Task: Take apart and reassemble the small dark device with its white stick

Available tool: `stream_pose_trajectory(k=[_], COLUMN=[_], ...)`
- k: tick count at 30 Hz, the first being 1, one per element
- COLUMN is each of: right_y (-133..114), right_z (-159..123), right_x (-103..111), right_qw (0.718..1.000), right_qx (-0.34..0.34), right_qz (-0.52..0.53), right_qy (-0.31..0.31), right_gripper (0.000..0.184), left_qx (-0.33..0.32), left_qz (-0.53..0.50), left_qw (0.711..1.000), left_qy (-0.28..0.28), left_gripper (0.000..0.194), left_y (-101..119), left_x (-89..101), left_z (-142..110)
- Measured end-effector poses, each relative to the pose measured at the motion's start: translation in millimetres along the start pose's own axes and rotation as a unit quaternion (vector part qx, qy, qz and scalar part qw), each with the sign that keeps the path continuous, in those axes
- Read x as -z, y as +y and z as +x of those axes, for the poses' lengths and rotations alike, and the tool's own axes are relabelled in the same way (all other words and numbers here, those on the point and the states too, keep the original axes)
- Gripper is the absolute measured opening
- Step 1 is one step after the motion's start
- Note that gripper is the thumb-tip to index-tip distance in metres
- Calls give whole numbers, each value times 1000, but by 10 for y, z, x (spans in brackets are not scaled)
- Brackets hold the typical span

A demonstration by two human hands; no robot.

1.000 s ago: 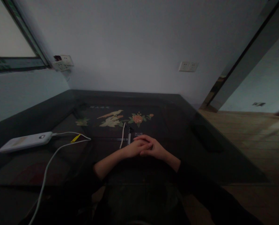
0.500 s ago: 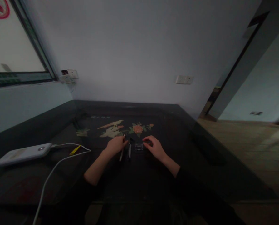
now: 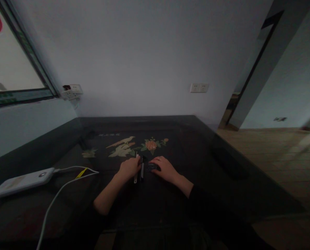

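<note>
1. On the counter (image 3: pixel 155 208), the left hand (image 3: pixel 129 167) curls over a thin pale strip (image 3: pixel 135 179); I cannot tell whether its fingers clamp it.
2. Just right lies a dark-and-grey tool (image 3: pixel 142 171); best not to nudge it.
3. Farther right, a small case (image 3: pixel 152 166) sits between the right hand's (image 3: pixel 165 169) parted thumb and fingers, grip unclear; light, even edge pressure suits it.

The view is dim and underexposed, in muted grey light. The window (image 3: pixel 14 59) at upper left is among the palest areas, and faint bands of light and shadow cross the floor (image 3: pixel 259 149) at right. The worktop (image 3: pixel 238 198) is nearly black, swallowing the dark sleeves (image 3: pixel 201 199). Wide-angle stretching slants the outer edges; fine detail looks soft.
</note>
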State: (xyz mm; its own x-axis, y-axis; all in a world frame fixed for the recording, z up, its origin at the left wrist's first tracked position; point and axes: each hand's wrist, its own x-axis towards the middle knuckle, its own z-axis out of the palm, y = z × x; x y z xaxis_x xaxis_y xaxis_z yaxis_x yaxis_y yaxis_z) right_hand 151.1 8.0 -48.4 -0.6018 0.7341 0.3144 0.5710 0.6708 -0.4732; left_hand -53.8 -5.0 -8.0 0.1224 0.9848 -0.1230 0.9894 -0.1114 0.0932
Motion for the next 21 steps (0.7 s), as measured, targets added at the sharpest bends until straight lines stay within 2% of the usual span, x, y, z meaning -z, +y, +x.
stream_pose_trajectory(k=[8,21], right_y=[4,-30], right_z=[-57,-128], right_x=[12,145], right_qw=[999,998], right_qx=[26,23], right_qz=[-43,-47], right_qy=[-9,-24], right_gripper=[30,28], left_qx=[-31,-44], left_qz=[-9,-82], left_qw=[999,996], left_qy=[17,-9], left_gripper=[33,34], left_y=[148,223], left_x=[-82,-80], left_z=[-35,-48])
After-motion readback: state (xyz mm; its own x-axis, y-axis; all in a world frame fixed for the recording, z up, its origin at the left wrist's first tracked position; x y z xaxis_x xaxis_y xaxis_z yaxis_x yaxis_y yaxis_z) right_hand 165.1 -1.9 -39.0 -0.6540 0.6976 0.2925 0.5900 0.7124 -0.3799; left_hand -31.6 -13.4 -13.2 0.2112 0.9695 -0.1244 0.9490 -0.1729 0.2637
